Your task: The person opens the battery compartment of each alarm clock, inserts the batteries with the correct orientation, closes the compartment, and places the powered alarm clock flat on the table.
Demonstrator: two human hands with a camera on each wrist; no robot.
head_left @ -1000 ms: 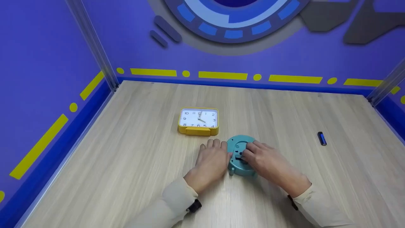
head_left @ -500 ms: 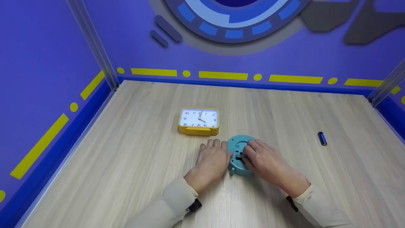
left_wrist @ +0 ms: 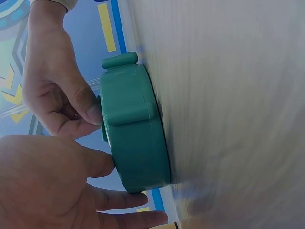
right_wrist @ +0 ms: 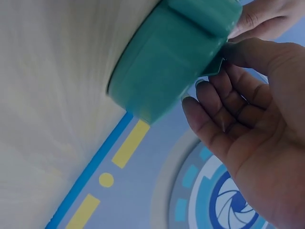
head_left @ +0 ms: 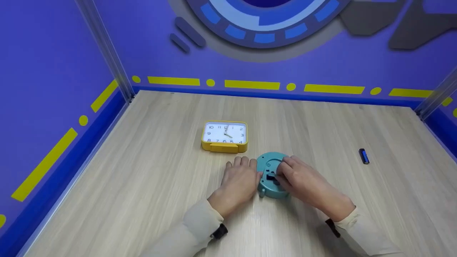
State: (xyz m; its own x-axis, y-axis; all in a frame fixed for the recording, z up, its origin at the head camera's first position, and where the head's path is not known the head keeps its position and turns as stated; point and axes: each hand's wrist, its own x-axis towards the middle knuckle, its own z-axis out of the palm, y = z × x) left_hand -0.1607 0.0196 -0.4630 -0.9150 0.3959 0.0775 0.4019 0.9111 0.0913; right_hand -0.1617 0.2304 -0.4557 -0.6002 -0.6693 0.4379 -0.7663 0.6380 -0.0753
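A round teal alarm clock lies on the tabletop with its back up and a dark battery compartment showing. My left hand rests at its left side, fingers straight, the thumb touching the back's edge and a finger against the rim in the left wrist view. Over the back, my right hand pinches a small teal battery cover between thumb and fingers; it stands out from the back in the right wrist view. Most of the cover is hidden by the fingers in the head view.
A yellow rectangular clock lies face up behind the left hand. Far to the right is a loose black and blue battery. Blue printed walls border the wooden table at the back and sides.
The right hand's fingers have shifted slightly to the right over the clock's back, and more of the dark compartment shows. The left hand and the yellow clock stay in place.
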